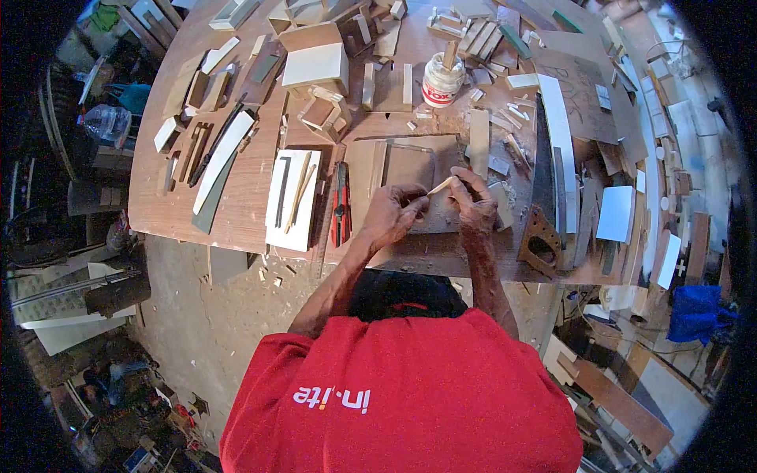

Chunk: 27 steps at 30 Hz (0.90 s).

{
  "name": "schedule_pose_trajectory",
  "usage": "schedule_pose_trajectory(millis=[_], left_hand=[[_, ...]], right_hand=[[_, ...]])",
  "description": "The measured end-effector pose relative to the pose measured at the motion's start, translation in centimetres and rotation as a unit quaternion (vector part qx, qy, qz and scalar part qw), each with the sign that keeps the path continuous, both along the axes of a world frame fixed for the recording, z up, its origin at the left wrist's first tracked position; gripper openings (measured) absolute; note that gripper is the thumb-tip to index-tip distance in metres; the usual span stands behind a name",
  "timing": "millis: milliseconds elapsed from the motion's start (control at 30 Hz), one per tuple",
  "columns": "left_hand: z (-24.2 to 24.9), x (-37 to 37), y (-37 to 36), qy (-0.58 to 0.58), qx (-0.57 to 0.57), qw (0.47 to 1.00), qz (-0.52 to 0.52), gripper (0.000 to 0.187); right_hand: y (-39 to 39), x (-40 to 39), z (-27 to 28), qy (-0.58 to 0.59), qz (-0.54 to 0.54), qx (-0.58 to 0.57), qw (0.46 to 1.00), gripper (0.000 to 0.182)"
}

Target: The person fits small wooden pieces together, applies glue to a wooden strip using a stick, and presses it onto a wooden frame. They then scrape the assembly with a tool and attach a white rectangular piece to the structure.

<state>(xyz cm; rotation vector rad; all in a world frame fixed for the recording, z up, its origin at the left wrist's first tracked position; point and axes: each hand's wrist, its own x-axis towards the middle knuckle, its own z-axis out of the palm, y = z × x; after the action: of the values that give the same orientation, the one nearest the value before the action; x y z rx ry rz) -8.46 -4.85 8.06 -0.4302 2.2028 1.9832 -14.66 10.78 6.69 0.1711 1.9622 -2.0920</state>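
Note:
Between my hands is a short, thin pale wood stick (441, 186). My right hand (474, 201) pinches its upper end with thumb and fingertips. The fingers of my left hand (397, 213) are closed at the stick's lower end. Both hands hover over a brown board (410, 169) lying flat near the table's front edge. A red and black cutter-like tool (340, 205) rests left of my left hand. Beside that tool lies a white panel (276, 221) bearing a dark bar and thin wood sticks. A pale wood strip (479, 140) sits just beyond my right hand.
A white glue tub (443, 81) stands at the back with a wooden stick in it. Small wooden box pieces (325, 114) and offcuts cover the far side of the brown table (260, 177). A handsaw handle (542, 240) lies at the front right. Stacked panels fill the right edge.

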Motion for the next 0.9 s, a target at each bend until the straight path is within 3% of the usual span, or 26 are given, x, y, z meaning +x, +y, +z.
schedule_pose_trajectory(millis=[267,567,833,900], left_hand=[[-1.1,0.3,-1.1,-0.013,-0.012,1.000,-0.015,0.018],[-1.0,0.3,-1.3,-0.021,-0.005,1.000,-0.012,0.015],[-2.6,0.6,-2.4,0.030,-0.126,0.991,-0.025,0.016],[-2.6,0.6,-2.7,0.002,-0.103,0.994,-0.024,0.016]], right_hand=[[0.5,-0.3,-2.6,0.003,0.017,-0.030,0.999,0.016],[0.0,0.0,-1.9,-0.021,0.012,-0.023,0.999,0.016],[0.5,-0.6,-3.4,-0.032,-0.025,0.027,0.999,0.021],[0.5,-0.9,-4.4,-0.039,-0.039,0.006,0.998,0.021]])
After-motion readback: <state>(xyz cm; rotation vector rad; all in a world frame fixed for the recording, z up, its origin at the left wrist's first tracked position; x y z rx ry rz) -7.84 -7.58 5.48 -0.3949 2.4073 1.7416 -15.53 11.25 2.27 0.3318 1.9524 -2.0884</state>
